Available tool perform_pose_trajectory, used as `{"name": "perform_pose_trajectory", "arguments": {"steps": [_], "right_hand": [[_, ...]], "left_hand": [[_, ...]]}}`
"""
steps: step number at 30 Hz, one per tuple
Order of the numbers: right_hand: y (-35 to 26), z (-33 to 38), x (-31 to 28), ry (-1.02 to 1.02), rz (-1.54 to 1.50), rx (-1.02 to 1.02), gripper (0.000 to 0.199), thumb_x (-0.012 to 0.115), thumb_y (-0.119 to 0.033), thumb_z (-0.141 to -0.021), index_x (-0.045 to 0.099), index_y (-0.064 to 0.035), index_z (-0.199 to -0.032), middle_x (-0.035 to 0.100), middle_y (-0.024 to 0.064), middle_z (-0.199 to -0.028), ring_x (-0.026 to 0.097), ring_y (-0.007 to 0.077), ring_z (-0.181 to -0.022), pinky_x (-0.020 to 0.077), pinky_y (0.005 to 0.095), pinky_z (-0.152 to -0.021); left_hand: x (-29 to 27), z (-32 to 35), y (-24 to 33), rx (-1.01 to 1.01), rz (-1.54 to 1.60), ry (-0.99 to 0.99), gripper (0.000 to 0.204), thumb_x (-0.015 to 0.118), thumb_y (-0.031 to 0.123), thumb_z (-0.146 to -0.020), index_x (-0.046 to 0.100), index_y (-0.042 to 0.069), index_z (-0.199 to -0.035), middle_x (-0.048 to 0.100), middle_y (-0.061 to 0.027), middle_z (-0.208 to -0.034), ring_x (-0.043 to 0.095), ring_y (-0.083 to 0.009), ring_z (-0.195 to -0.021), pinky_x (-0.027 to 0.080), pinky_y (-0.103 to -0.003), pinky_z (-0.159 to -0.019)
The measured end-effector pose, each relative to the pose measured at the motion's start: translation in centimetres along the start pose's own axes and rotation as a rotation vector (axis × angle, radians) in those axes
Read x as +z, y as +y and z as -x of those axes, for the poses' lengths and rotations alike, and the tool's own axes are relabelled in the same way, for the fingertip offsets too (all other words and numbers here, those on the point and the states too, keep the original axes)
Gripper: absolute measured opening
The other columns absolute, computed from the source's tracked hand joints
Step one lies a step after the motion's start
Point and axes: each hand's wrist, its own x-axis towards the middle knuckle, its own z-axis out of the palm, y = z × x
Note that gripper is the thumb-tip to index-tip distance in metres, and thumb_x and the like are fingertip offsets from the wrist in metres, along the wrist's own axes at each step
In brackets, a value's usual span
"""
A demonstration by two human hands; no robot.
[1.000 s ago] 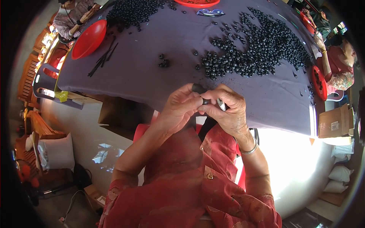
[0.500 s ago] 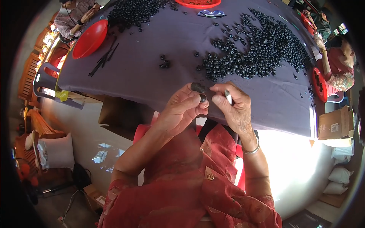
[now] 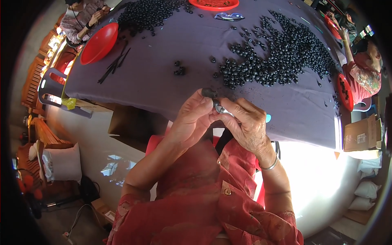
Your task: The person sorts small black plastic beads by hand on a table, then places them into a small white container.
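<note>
In front of my chest, above the table's near edge, my left hand pinches a small round black part. Dark material covers a fingertip of that hand, like a finger cover. My right hand is closed round a slim tool, whose pale blue end sticks out on the right. Its silvery front meets the black part between both hands; the exact tip is hidden by fingers. Just beyond lies a big heap of similar black parts, with several loose ones to the left.
A dark cloth covers the table. Red bowls stand at the left, far middle and right. Black strips and glasses lie on the cloth. People sit at the left and right. A carton stands right.
My right hand has moved left to meet the left hand, and the tool has swung from upright to pointing at the black part. The left hand keeps its pinch.
</note>
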Motion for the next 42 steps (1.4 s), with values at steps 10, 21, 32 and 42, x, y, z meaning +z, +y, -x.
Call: {"name": "perform_pose_trajectory", "arguments": {"steps": [10,21,32,42], "right_hand": [[0.4,0.2,1.7,0.043,-0.223,0.159,0.025,0.069,-0.009,-0.083,0.065,-0.0008,-0.106,0.063,0.0094,-0.076,0.061,0.0165,-0.066,0.0493,0.0276,-0.058],[2.4,0.4,0.1,-0.030,-0.458,0.429,0.017,0.064,-0.012,-0.089,0.066,0.0009,-0.101,0.065,0.0013,-0.088,0.053,0.0061,-0.071,0.0450,0.0203,-0.065],[2.9,-0.5,0.4,-0.231,-0.480,0.508,0.008,0.064,-0.005,-0.086,0.063,0.0013,-0.081,0.056,0.0019,-0.069,0.055,0.0066,-0.064,0.0426,0.0278,-0.056],[8.3,-5.7,3.6,-0.114,0.370,0.109,0.016,0.072,-0.013,-0.073,0.060,-0.0032,-0.077,0.060,0.0146,-0.078,0.062,0.0347,-0.076,0.0499,0.0436,-0.065]], "left_hand": [[-0.9,-0.2,-0.3,-0.006,-0.029,0.017,0.016,0.058,0.011,-0.092,0.055,0.008,-0.107,0.061,-0.0017,-0.093,0.058,-0.0098,-0.081,0.051,-0.030,-0.081],[-1.3,0.1,-0.9,-0.102,-0.033,0.024,0.024,0.061,0.013,-0.090,0.050,0.008,-0.110,0.058,-0.0032,-0.090,0.057,-0.0116,-0.082,0.054,-0.033,-0.081],[-3.8,-1.3,1.7,-0.256,-0.578,0.068,0.022,0.065,0.008,-0.086,0.055,0.003,-0.106,0.060,-0.0039,-0.084,0.059,-0.0092,-0.070,0.054,-0.027,-0.066],[-9.3,-5.5,5.3,0.475,-1.646,0.435,0.019,0.072,0.009,-0.078,0.062,-0.001,-0.092,0.061,-0.0037,-0.074,0.054,-0.0107,-0.059,0.046,-0.027,-0.054]]}}
